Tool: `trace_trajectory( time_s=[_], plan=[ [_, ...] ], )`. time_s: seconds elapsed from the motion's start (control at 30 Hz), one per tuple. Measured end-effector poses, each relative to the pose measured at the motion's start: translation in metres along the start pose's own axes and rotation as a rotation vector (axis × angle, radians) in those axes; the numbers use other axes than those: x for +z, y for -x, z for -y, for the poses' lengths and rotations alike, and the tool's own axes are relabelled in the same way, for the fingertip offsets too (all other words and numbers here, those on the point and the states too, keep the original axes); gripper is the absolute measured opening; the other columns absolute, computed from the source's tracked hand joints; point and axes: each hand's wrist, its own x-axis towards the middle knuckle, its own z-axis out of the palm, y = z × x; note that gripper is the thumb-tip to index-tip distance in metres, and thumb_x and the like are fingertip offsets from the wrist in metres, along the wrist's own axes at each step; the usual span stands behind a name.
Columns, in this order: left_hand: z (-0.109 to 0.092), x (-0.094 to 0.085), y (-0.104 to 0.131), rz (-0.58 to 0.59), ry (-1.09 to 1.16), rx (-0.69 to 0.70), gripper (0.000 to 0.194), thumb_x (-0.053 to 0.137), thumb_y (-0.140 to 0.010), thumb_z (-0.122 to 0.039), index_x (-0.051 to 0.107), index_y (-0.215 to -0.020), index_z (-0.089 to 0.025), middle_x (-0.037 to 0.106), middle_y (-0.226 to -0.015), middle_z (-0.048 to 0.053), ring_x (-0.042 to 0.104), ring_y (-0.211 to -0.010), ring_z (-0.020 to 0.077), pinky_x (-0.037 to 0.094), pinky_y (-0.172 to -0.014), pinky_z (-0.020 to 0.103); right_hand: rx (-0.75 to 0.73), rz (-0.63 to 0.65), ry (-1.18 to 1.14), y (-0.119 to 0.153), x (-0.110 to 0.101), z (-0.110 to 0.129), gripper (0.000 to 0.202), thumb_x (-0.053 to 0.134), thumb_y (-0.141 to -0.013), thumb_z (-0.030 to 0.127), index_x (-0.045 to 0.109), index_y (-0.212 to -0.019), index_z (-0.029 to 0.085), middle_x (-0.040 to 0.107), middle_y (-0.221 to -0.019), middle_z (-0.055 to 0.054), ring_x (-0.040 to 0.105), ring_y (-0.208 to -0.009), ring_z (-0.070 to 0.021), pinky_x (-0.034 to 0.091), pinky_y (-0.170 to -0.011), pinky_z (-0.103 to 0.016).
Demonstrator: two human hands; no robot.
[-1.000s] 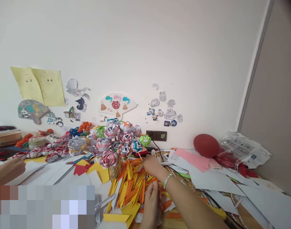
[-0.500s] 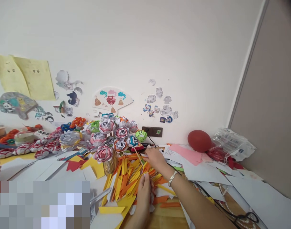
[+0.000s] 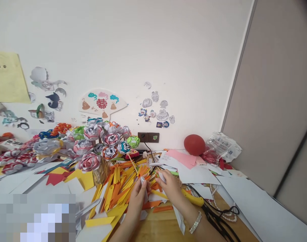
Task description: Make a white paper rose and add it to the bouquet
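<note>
My left hand [image 3: 137,192] is closed around a piece of folded white paper [image 3: 143,180], whose pointed end shows above the thumb. A thin wooden stick [image 3: 132,163] slants up just beyond these fingers; whether the hand holds it too is hard to tell. My right hand [image 3: 170,184], with a silvery bracelet at the wrist, grips a small white folded paper [image 3: 162,176] between thumb and fingers. Under and around both hands lies a heap of folded orange and yellow paper strips [image 3: 118,185]. A yellow-handled tool [image 3: 193,198] with a black cord lies beside my right forearm.
Behind the heap on the left stand paper flowers [image 3: 110,138] in a bunch. A red balloon [image 3: 194,145] and a plastic bag [image 3: 222,146] rest near the wall at right. White sheets [image 3: 266,205] cover the table's right side. A wall socket [image 3: 148,137] has a cord plugged in.
My right hand has drawn back toward me from the rear of the heap and now shows a white folded paper. My left hand stays over the heap. The view has turned right.
</note>
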Motion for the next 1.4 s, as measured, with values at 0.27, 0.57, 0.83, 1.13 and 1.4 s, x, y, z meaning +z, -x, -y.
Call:
trace_trajectory(
  time_s=[0.27,0.57,0.83,1.13,1.4],
  plan=[
    [0.0,-0.001,-0.001,0.07,-0.103,-0.004,0.053,0.069,-0.056,-0.052,0.063,-0.095,-0.018,0.064,-0.074,0.001,0.057,-0.067,0.0162,0.046,-0.065,0.027,0.05,-0.023,-0.148,0.05,0.0,-0.002,0.039,0.028,-0.091,0.039,0.06,-0.084,0.017,0.06,-0.071,-0.003,0.056,-0.067,-0.0161,0.043,-0.064,-0.026],
    [-0.002,0.009,0.014,0.203,-0.129,0.024,0.044,0.066,-0.063,-0.051,0.062,-0.091,-0.017,0.06,-0.062,0.0,0.055,-0.061,0.0156,0.046,-0.063,0.028,0.181,-0.062,-0.441,0.061,0.013,-0.007,0.036,0.031,-0.091,0.041,0.054,-0.109,0.02,0.059,-0.11,-0.007,0.053,-0.104,-0.0169,0.041,-0.089,-0.026],
    [0.002,0.026,0.034,0.158,0.064,-0.163,0.047,0.072,-0.058,-0.046,0.065,-0.097,-0.021,0.068,-0.101,0.008,0.057,-0.103,0.026,0.042,-0.091,0.037,0.064,-0.161,-0.347,0.061,0.018,0.006,0.027,0.037,-0.089,0.031,0.059,-0.103,0.02,0.057,-0.096,-0.007,0.056,-0.093,-0.0176,0.045,-0.083,-0.027],
    [0.009,0.029,0.045,0.153,0.19,-0.21,0.034,0.069,-0.067,-0.037,0.063,-0.097,-0.024,0.065,-0.108,0.005,0.054,-0.108,0.0208,0.037,-0.097,0.031,0.161,-0.101,-0.491,0.068,0.029,0.017,0.028,0.038,-0.087,0.027,0.061,-0.102,0.02,0.06,-0.106,-0.008,0.056,-0.102,-0.0181,0.045,-0.089,-0.026],
    [0.013,0.025,0.041,0.207,0.219,-0.251,0.03,0.063,-0.07,-0.044,0.062,-0.088,-0.021,0.066,-0.087,0.004,0.062,-0.081,0.0195,0.045,-0.078,0.032,0.069,0.072,-0.257,0.076,0.039,-0.012,0.04,0.039,-0.086,0.025,0.048,-0.125,0.023,0.05,-0.128,-0.007,0.04,-0.123,-0.0207,0.032,-0.103,-0.036]
  ],
)
